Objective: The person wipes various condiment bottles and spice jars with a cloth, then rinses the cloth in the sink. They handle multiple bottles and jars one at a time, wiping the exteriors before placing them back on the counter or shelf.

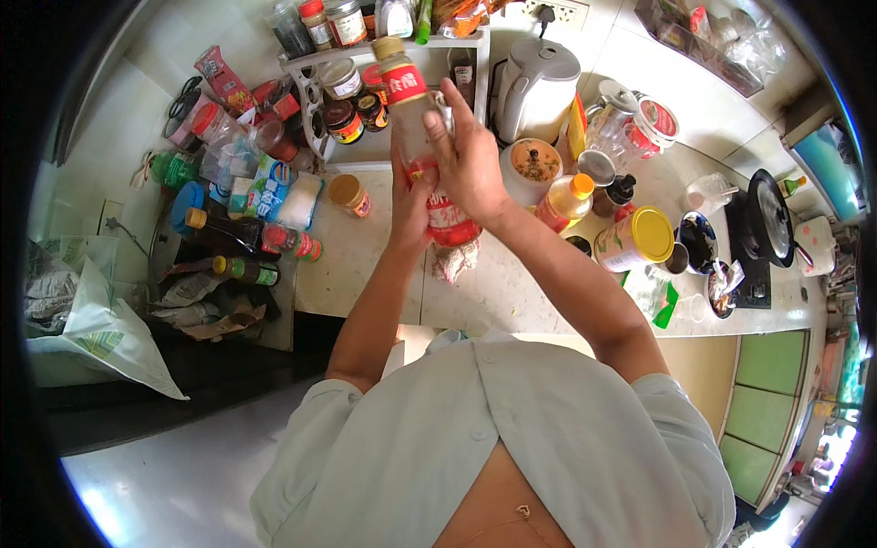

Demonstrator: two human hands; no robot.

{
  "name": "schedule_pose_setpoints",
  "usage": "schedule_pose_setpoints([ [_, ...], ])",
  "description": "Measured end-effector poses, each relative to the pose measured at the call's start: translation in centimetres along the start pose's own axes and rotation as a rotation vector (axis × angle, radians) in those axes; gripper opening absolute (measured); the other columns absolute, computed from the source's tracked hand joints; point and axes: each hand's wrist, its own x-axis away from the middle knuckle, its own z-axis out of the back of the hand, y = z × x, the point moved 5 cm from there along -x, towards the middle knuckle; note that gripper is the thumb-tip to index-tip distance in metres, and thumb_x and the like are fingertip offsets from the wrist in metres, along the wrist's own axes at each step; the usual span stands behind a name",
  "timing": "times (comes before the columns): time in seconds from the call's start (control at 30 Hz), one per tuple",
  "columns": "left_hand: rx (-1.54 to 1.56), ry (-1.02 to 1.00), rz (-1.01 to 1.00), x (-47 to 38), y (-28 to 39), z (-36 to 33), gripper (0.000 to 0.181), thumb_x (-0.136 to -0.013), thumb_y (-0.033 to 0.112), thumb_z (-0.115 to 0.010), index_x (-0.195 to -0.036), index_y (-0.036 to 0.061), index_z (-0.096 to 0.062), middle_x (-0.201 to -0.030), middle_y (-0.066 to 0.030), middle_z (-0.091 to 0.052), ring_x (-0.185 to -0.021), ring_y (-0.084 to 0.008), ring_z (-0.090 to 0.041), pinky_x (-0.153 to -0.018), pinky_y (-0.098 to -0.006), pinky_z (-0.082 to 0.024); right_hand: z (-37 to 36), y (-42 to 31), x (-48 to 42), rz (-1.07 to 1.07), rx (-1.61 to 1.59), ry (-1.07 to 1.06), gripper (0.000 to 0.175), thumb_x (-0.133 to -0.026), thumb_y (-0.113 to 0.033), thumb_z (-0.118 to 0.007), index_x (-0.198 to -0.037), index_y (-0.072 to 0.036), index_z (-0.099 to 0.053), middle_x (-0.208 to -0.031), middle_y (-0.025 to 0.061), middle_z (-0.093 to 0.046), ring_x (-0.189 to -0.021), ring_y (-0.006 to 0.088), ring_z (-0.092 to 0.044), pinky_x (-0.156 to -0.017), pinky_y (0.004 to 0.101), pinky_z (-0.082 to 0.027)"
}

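A clear plastic bottle [413,130] with a red label and a yellowish cap is held up over the counter, its cap pointing to the back. My left hand [411,205] is closed around the lower part of the bottle. Against the bottle's right side lies my right hand [471,154], with its index finger extended and a bit of whitish cloth or paper [444,109] under its fingers. A crumpled red and white cloth [455,262] shows on the counter just below the bottle's base.
A white shelf [356,166] with jars stands behind the hands. To the right are an electric kettle [534,89], a yellow-capped bottle [566,198], a yellow-lidded can [634,240] and a wok [767,216]. At left, a small jar [349,195], a dark bottle [229,229] and packets crowd the counter.
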Motion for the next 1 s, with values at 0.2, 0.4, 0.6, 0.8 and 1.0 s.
schedule_pose_setpoints([
  [0.2, 0.329, -0.326, 0.432, 2.2, -1.1, -0.8, 0.062, -0.075, 0.042, -0.053, -0.119, 0.0026, -0.035, -0.098, -0.0152, -0.054, -0.080, -0.0266, -0.059, -0.064, -0.0409, -0.053, -0.8, 3.4, -4.8, -0.403, -0.728, -0.026, 0.040, -0.087, -0.037, -0.050, -0.091, 0.003, -0.054, -0.076, 0.0058, -0.058, -0.066, 0.0123, -0.053, -0.058, 0.0292, -0.045],
  [0.4, 0.645, -0.337, 0.533, 2.7, -1.1, -0.5, 0.065, -0.075, 0.054, -0.045, -0.109, -0.0010, -0.044, -0.093, -0.0135, -0.055, -0.076, -0.0258, -0.060, -0.062, -0.0398, -0.053, -1.9, 5.0, -1.4, -0.351, -0.608, -0.020, 0.036, -0.089, -0.036, -0.046, -0.090, -0.001, -0.055, -0.071, 0.0004, -0.053, -0.063, 0.0062, -0.044, -0.053, 0.0215, -0.037],
  [0.6, 0.326, 0.024, 0.331, 0.8, -1.4, 4.0, 0.048, -0.083, 0.044, -0.043, -0.115, 0.0075, -0.044, -0.099, -0.0092, -0.058, -0.083, -0.0204, -0.060, -0.073, -0.0345, -0.051, -2.6, 3.7, 3.5, -0.195, -0.051, -0.183, 0.031, -0.085, -0.016, -0.050, -0.108, 0.004, -0.049, -0.085, 0.0219, -0.059, -0.075, 0.0340, -0.059, -0.065, 0.0362, -0.046],
  [0.8, 0.040, 0.044, 0.122, -1.7, -2.6, 7.2, 0.054, -0.074, 0.010, -0.065, -0.120, 0.0099, -0.035, -0.105, -0.0064, -0.053, -0.096, -0.0170, -0.054, -0.079, -0.0322, -0.048, 0.0, 6.4, 3.5, -0.180, 0.010, -0.241, 0.025, -0.084, -0.017, -0.054, -0.099, 0.002, -0.055, -0.083, 0.0185, -0.061, -0.077, 0.0243, -0.060, -0.067, 0.0324, -0.047],
  [1.0, -0.503, -0.264, 0.030, -0.7, -2.5, 3.5, 0.066, -0.064, 0.004, -0.070, -0.119, 0.0066, -0.033, -0.104, -0.0063, -0.051, -0.096, -0.0165, -0.052, -0.085, -0.0328, -0.042, 3.7, 2.2, -3.5, -0.122, -0.459, 0.122, 0.026, -0.086, -0.026, -0.054, -0.091, 0.000, -0.057, -0.070, 0.0027, -0.058, -0.063, 0.0060, -0.051, -0.054, 0.0236, -0.043],
])
